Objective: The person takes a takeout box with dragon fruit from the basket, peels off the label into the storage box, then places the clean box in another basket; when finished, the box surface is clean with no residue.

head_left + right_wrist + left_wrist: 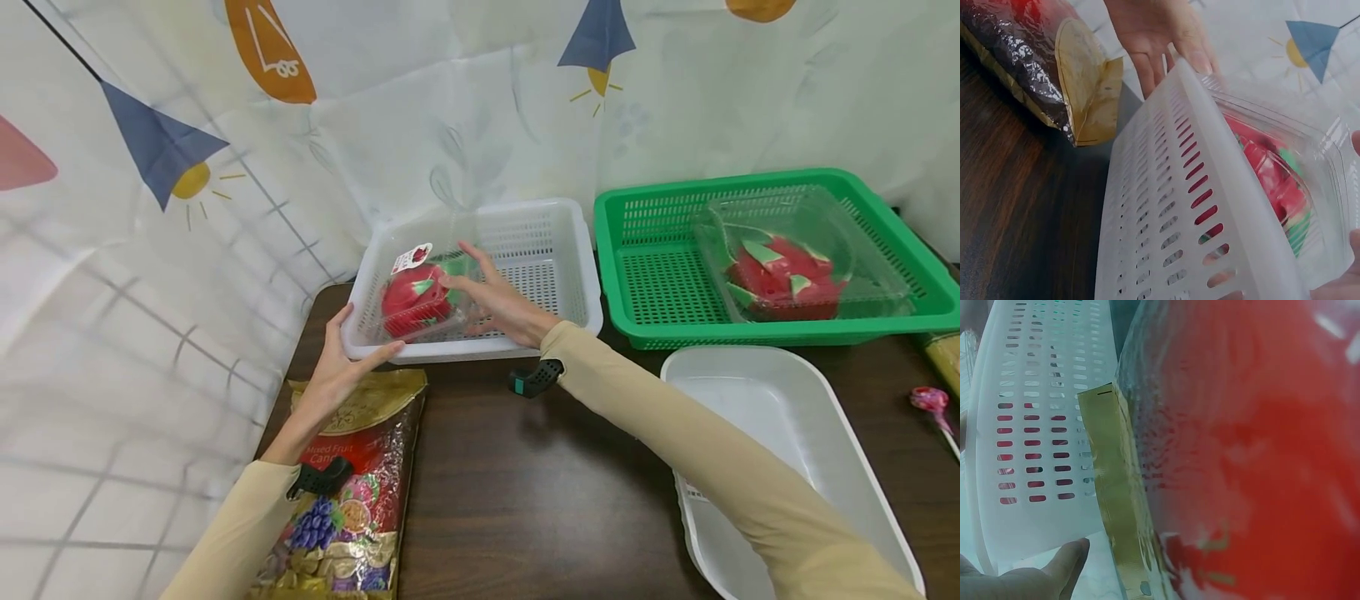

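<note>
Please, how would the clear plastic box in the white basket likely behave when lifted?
The clear plastic box may flex if squeezed, as its walls look thin. It could be slippery, since its surface is glossy. Rolling seems unlikely, given its boxy shape.

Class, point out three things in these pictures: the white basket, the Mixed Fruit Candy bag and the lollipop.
White basket (450, 349): head view, on its near rim.
Mixed Fruit Candy bag (355, 517): head view, on its printed front.
Lollipop (930, 400): head view, on its pink head.
</note>
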### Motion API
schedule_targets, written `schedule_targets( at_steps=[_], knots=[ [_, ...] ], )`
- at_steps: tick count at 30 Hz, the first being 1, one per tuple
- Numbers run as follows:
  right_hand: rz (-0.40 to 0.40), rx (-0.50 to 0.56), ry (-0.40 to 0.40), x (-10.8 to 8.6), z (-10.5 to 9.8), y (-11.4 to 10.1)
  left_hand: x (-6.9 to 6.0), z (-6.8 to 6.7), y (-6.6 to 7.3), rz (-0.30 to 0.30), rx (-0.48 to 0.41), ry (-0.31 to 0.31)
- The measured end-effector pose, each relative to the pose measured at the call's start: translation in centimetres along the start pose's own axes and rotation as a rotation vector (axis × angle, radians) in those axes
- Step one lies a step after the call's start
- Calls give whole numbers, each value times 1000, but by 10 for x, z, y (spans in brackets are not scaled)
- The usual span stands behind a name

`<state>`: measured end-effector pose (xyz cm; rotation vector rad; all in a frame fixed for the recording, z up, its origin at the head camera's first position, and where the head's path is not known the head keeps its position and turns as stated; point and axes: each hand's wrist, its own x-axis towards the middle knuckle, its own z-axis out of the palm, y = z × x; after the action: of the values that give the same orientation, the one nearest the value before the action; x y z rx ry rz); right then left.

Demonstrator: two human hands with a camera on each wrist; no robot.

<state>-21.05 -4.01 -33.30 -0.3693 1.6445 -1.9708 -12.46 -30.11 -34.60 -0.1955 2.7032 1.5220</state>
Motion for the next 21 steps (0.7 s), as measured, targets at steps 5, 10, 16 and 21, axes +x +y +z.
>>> schedule_targets(
  at_steps=[5,10,16,21],
  knots=[
    [12,-33,10,1,3,0,0,0,1,1,-12,-11],
    [21,-31,38,2,5,0,0,0,3,13,-7,-15],
    [26,-33,98,3,6,-1,-1,1,3,16,-17,-17],
    [23,-30,151,3,6,0,-1,1,1,17,-27,-20]
  ],
)
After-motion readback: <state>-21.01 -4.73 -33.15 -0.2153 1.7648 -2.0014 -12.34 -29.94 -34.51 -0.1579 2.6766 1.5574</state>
